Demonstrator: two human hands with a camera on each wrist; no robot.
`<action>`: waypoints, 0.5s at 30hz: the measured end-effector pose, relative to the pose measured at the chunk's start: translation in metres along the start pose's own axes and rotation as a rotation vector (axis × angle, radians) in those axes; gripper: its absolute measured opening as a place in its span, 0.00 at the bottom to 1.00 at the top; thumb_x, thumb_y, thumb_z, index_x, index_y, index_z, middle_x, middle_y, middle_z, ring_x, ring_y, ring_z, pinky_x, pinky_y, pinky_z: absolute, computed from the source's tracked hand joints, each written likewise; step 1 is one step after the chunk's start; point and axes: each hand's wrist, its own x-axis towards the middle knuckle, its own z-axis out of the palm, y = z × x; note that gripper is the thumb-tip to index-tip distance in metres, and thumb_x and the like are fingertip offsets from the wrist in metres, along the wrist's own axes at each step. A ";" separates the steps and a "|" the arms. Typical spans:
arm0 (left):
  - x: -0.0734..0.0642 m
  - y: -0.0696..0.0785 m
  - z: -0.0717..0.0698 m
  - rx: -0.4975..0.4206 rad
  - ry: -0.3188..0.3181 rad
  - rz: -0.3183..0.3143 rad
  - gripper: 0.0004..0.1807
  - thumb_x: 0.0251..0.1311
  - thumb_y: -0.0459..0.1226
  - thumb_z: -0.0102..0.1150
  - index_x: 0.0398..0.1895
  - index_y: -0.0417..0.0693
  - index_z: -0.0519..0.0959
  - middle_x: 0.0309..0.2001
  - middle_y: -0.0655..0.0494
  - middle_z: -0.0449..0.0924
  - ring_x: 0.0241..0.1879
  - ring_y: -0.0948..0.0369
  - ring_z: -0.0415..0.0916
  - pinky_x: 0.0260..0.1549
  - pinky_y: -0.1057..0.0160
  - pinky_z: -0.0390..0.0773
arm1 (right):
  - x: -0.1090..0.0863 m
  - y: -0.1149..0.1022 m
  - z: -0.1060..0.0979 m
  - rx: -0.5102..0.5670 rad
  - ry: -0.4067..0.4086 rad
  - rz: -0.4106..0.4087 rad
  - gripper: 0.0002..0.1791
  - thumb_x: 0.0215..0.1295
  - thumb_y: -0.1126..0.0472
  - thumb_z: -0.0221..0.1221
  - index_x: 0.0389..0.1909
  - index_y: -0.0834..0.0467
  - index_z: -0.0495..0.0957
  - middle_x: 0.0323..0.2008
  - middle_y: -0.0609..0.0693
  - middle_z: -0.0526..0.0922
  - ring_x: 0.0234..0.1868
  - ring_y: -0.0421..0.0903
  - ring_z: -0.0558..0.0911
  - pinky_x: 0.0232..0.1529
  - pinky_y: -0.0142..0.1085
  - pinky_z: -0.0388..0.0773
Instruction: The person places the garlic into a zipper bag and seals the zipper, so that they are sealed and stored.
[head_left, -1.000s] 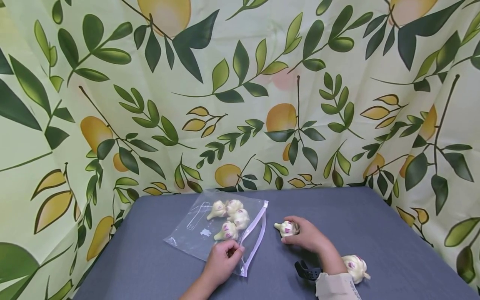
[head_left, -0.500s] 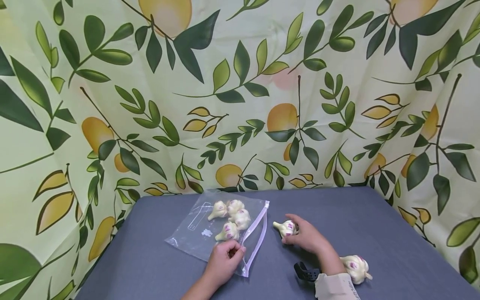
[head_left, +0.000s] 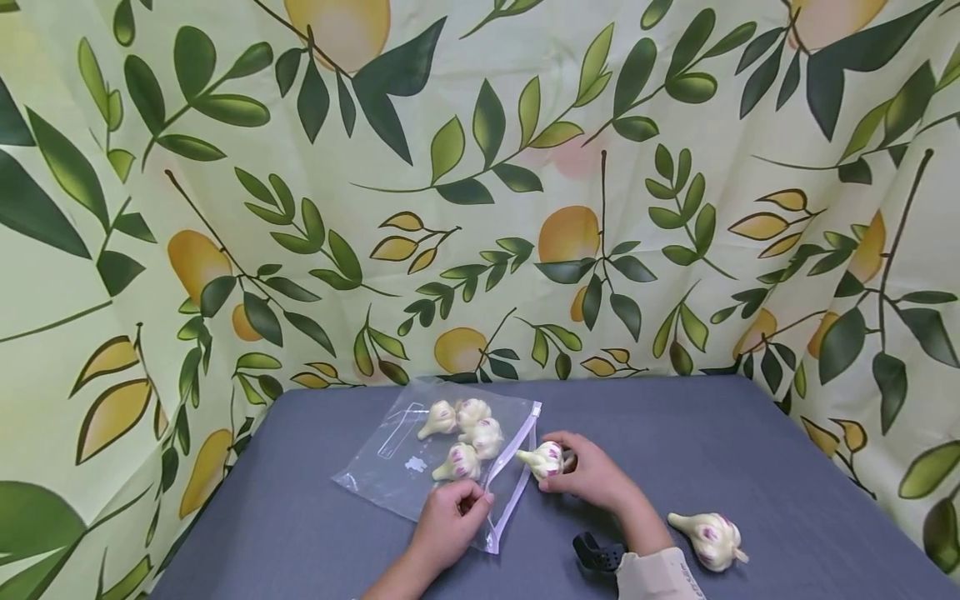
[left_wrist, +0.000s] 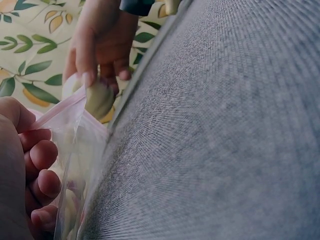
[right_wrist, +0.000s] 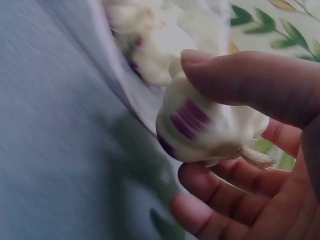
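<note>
A clear zip bag [head_left: 390, 492] with a pale lilac zip edge lies on the table, several garlic bulbs [head_left: 458, 462] inside it. My left hand [head_left: 446, 521] pinches the near side of the bag's mouth between thumb and curled fingers; the left wrist view shows the lilac edge [left_wrist: 60, 111] at the thumb. At the bag's mouth, my right hand [head_left: 592, 475] holds a garlic bulb [head_left: 546, 459], its stem end toward the bag. Up close in the right wrist view, thumb and fingers grip that purple-streaked bulb [right_wrist: 192, 122] near its root end.
Another garlic bulb [head_left: 709, 540] lies on the grey table [head_left: 300, 533], right of my right forearm. A black strap [head_left: 597, 552] is at the right wrist. Behind the table hangs a cloth [head_left: 487, 275] printed with leaves and fruit.
My right hand has moved left with the garlic bulb, bringing its stem to the bag's zip edge. The left hand keeps its hold on the bag.
</note>
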 end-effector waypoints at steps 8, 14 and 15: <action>0.001 0.001 -0.001 0.000 -0.013 -0.019 0.14 0.54 0.32 0.66 0.18 0.59 0.76 0.17 0.71 0.67 0.19 0.77 0.62 0.20 0.76 0.66 | 0.007 -0.008 0.032 0.005 0.022 -0.067 0.39 0.43 0.57 0.76 0.59 0.58 0.74 0.36 0.51 0.77 0.30 0.42 0.74 0.28 0.32 0.72; 0.001 0.001 -0.002 0.003 -0.021 -0.018 0.14 0.54 0.32 0.66 0.18 0.59 0.75 0.17 0.71 0.66 0.19 0.77 0.61 0.21 0.76 0.65 | 0.007 -0.013 0.042 0.065 0.053 -0.034 0.39 0.44 0.57 0.76 0.59 0.62 0.73 0.31 0.50 0.78 0.24 0.40 0.75 0.22 0.32 0.72; 0.001 0.002 -0.002 0.003 -0.021 -0.018 0.14 0.54 0.32 0.66 0.18 0.59 0.75 0.17 0.71 0.66 0.19 0.77 0.61 0.21 0.76 0.65 | 0.007 -0.014 0.042 0.072 0.058 -0.026 0.39 0.44 0.57 0.76 0.59 0.62 0.73 0.32 0.51 0.78 0.24 0.40 0.75 0.22 0.31 0.72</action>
